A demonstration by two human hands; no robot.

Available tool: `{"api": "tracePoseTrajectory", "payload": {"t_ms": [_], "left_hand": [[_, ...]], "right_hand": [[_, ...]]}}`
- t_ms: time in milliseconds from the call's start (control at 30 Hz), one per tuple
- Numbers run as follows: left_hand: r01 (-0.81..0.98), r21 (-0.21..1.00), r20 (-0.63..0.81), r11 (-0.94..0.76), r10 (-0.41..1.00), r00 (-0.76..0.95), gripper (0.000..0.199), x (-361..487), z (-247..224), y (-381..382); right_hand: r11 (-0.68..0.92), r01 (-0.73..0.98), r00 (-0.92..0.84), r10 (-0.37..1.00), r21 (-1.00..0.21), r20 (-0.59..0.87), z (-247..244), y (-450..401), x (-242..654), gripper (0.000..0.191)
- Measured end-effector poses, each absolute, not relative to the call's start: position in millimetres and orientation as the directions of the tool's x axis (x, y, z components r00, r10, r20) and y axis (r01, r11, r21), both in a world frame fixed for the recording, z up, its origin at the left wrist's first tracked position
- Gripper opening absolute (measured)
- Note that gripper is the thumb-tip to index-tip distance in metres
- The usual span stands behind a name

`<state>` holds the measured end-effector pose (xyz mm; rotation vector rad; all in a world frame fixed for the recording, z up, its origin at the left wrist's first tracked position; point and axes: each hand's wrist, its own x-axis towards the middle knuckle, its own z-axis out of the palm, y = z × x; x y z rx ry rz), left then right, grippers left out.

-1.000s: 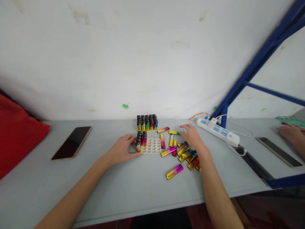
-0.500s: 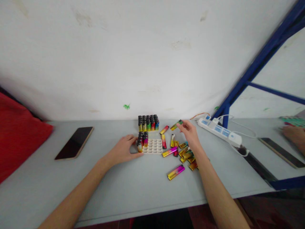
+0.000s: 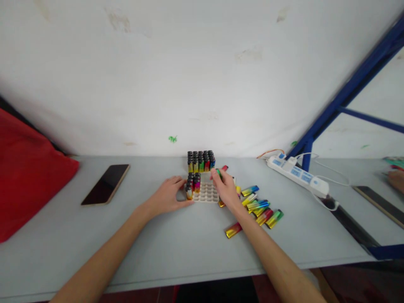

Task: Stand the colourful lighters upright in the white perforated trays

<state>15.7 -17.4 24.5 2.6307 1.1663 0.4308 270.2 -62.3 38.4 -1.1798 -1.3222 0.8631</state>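
Note:
A white tray (image 3: pixel 209 197) with rows of slots lies on the grey table, several lighters (image 3: pixel 193 185) standing upright at its left end. My left hand (image 3: pixel 168 195) rests around that end, thumb at the front corner and fingers behind, touching the tray or lighters. Over the tray's right part, my right hand (image 3: pixel 225 187) pinches a lighter with a green end (image 3: pixel 218 171); its lower part is hidden by the fingers. Behind the tray stands a block of upright black-topped lighters (image 3: pixel 201 162). Loose shiny lighters (image 3: pixel 259 206) lie in a heap beside and beyond my right wrist.
On the left are a dark phone (image 3: pixel 105 185) and a red cloth or bag (image 3: pixel 28 176). To the right lie a white power strip (image 3: pixel 298 174) with cables, a blue metal frame (image 3: pixel 331 105) and another phone (image 3: pixel 380 204). Part of another person's hand (image 3: pixel 397 179) shows at the right edge.
My right hand has moved left with its lighter, from the loose lighters to above the tray. My left hand keeps its place at the tray. The whole view has shifted slightly.

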Motion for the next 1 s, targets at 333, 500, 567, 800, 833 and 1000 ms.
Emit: {"api": "tracePoseTrajectory", "payload": {"t_ms": [333,500,567,800,833,1000], "left_hand": [[0.689,0.314,0.176,-0.653,0.753,0.634,0.049,17.2,26.0,-18.8],[0.681,0.335,0.195,-0.651,0.755,0.626,0.047,18.9,26.1,-20.1],[0.678,0.344,0.205,-0.649,0.757,0.621,0.047,20.0,25.9,-20.9],[0.678,0.357,0.224,-0.643,0.763,0.606,0.046,22.3,21.9,-20.9],[0.677,0.355,0.223,-0.645,0.762,0.609,0.047,22.2,21.7,-20.8],[0.673,0.363,0.215,-0.645,0.76,0.613,0.049,22.2,23.4,-20.6]], "right_hand": [[0.205,0.491,0.201,0.919,-0.847,0.339,37.2,-69.6,262.4,0.043],[0.249,0.497,0.156,0.917,-0.831,0.368,34.7,-69.4,263.9,0.046],[0.305,0.514,0.084,0.912,-0.802,0.4,34.3,-69.8,265.6,0.043],[0.492,0.626,-0.155,0.839,-0.604,0.522,36.1,-74.9,271.8,0.044],[0.477,0.635,-0.17,0.853,-0.607,0.493,35.3,-75.5,272.5,0.045],[0.469,0.633,-0.257,0.878,-0.616,0.404,27.7,-74.2,274.7,0.038]]}}
